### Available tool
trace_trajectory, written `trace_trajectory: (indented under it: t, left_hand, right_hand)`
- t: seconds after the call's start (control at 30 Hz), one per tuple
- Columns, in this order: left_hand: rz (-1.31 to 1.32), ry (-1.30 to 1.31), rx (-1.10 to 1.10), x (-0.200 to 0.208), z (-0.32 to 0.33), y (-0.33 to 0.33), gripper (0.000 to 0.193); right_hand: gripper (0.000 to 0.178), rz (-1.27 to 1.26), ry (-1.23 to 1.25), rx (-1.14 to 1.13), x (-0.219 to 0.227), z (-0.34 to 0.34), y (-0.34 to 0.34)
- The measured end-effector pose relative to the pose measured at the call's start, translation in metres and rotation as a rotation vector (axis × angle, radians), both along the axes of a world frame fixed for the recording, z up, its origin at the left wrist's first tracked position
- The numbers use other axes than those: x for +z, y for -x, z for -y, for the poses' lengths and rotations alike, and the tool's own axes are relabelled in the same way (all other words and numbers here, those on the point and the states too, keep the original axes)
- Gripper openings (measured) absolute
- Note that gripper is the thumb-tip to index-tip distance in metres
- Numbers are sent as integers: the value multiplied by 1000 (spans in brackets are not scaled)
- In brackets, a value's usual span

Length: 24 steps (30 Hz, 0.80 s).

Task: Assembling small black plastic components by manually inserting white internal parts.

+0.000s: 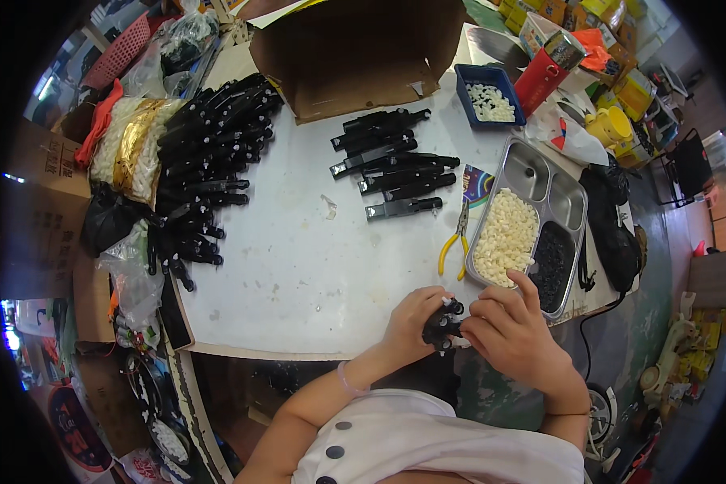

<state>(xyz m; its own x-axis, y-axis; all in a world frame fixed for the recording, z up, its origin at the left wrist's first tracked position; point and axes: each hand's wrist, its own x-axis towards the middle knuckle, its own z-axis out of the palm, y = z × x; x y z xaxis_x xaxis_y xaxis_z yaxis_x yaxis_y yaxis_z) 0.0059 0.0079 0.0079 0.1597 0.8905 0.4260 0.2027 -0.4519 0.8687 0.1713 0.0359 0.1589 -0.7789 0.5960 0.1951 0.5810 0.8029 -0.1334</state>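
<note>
A black plastic part with small white pieces (441, 325) is held up at the table's front edge, in front of my body. My left hand (414, 323) wraps round it from the left. On its right side, the bent fingers of my right hand (512, 327) pinch at the part; whatever small piece sits between them is hidden. Just beyond my right hand, a metal compartment tray (504, 153) holds small cream-white pieces (506, 235) and small black pieces (550, 262). Pliers with yellow handles (453, 246) lie left of the tray.
Several similar black parts (399, 161) lie mid-table, with a large pile (210, 153) at left. An open cardboard box (355, 64) stands at the back. Right of it are a blue bin (490, 95) of white pieces and a red flask (544, 77). A black pouch (609, 226) borders the tray.
</note>
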Motion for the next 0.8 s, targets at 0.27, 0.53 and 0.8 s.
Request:
trace_trajectory:
  t: [0.27, 0.53, 0.8]
  left_hand:
    - [-64, -94, 39, 6, -3, 4, 66]
    - [25, 24, -3, 1, 3, 1, 68]
    - [-17, 64, -10, 2, 3, 2, 68]
  right_hand:
    - [19, 80, -112, 50, -4, 10, -2]
    - [29, -170, 57, -15, -16, 10, -25]
    - [24, -85, 0, 18, -20, 1, -19]
